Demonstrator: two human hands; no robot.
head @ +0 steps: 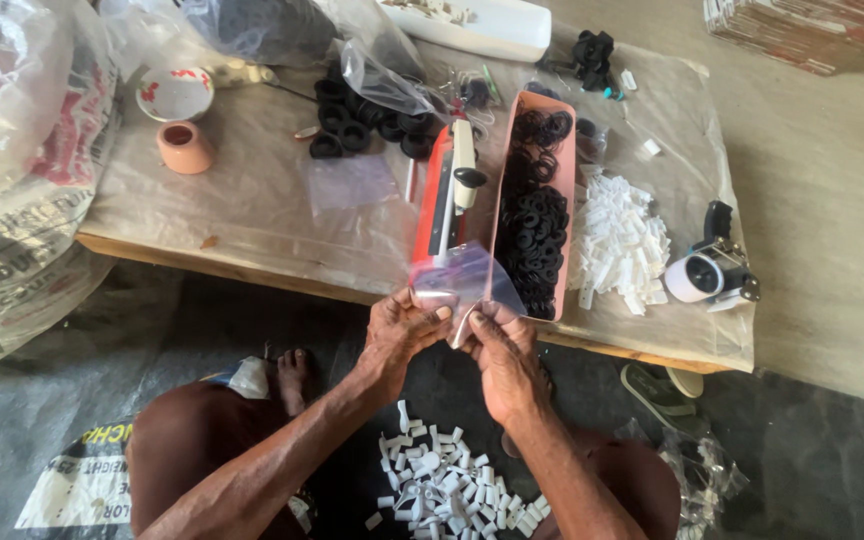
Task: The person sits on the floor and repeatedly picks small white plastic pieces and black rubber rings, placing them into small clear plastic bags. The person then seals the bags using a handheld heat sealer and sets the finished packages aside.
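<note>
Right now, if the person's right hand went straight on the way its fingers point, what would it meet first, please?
Probably the long pink plastic tray of black rubber rings, just beyond the small clear plastic bag that the right hand pinches; depth is unclear.

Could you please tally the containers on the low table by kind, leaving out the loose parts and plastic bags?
Long pink tray of black rings: 1
Terracotta cup: 1
White patterned bowl: 1
White tray: 1
Total: 4

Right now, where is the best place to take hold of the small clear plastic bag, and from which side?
Probably by its lower edge, from below: the small clear plastic bag stands upward, limp, and the left hand and right hand already pinch that edge.
</note>
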